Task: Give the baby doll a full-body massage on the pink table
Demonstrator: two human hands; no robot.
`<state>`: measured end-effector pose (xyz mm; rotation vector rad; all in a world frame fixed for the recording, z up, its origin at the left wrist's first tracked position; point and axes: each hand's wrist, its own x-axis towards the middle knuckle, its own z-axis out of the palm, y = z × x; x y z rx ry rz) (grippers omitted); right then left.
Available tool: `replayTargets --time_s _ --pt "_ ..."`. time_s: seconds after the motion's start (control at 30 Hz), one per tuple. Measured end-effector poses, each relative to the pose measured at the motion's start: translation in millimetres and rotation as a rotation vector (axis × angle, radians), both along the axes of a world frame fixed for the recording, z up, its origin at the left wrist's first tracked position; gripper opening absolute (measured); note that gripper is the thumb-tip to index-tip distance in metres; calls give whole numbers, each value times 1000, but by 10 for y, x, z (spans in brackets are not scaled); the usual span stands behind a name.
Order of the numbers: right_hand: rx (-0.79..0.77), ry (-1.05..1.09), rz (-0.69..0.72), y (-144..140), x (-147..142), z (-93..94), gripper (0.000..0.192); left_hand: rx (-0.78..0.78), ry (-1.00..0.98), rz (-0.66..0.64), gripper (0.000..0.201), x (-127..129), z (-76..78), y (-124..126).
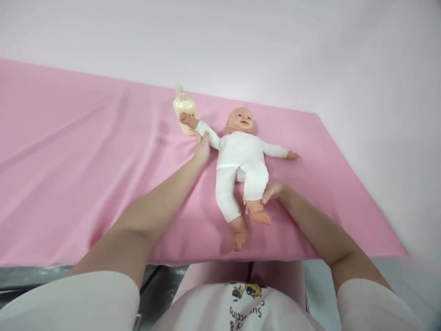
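Left fingers (pixel 206 139) clasp the doll (pixel 239 149) by an arm (pixel 209 134) — right fingers (pixel 268 195) grip one leg (pixel 256 180)

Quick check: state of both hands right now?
Left hand: closed, holding the doll by one sleeved arm.
Right hand: closed, holding the doll by one leg.

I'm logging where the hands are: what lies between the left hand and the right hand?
The head view shows the doll there, its white-clothed body between the left hand at one sleeve and the right hand at a lower leg.
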<state>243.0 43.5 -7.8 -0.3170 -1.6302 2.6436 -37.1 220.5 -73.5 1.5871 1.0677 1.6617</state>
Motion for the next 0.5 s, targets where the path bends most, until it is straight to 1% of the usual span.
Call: replayTargets --time_s 0.07,0.13,0.2,0.27,0.33,0.4,0.43,0.5 --pt "11 29 25 -7 -2 14 70 -29 -14 0 50 32 54 -58" --pt "20 60 46 -6 1 17 64 -73 -42 -10 54 62 127 -123" --pt "16 96 55 12 7 -7 61 -120 -80 -15 59 87 195 -178" --pt "8 161 81 49 16 -59 61 -139 -110 -19 60 108 239 -211" --pt "0 254 154 94 28 -134 59 -113 -102 -28 55 127 257 -225" --pt "-26 338 247 125 45 -218 59 -59 -42 -41 47 149 267 -240" --pt "-51 362 271 129 56 -257 60 -27 1 -48 44 160 276 -253" --pt "-115 394 237 114 83 -316 63 58 116 -80 40 186 310 -292"
